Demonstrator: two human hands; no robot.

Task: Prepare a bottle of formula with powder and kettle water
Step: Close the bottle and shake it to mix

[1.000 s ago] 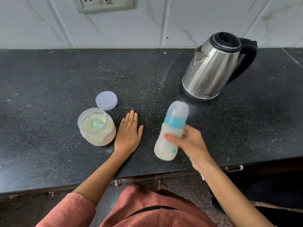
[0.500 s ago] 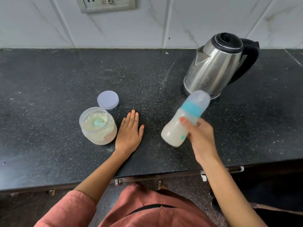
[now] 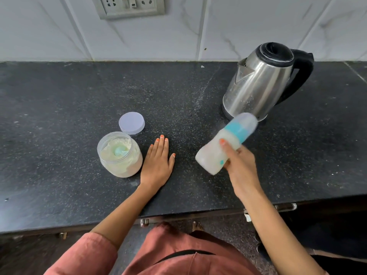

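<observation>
Bottle (image 3: 222,144) of milky formula, gripped in the right hand (image 3: 241,167), now leans further over, cap toward the kettle (image 3: 258,84), blurred above the dark surface (image 3: 59,100). Left hand (image 3: 157,161) stays flat, fingers spread, beside the open powder jar (image 3: 120,154), holding nothing.

Bright even light, wide-angle bending at edges, motion blur on the bottle (image 3: 224,143).

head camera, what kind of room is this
Most likely a home kitchen: a dark stone counter against a tiled wall with a socket plate, and an electric kettle standing on it.
</observation>
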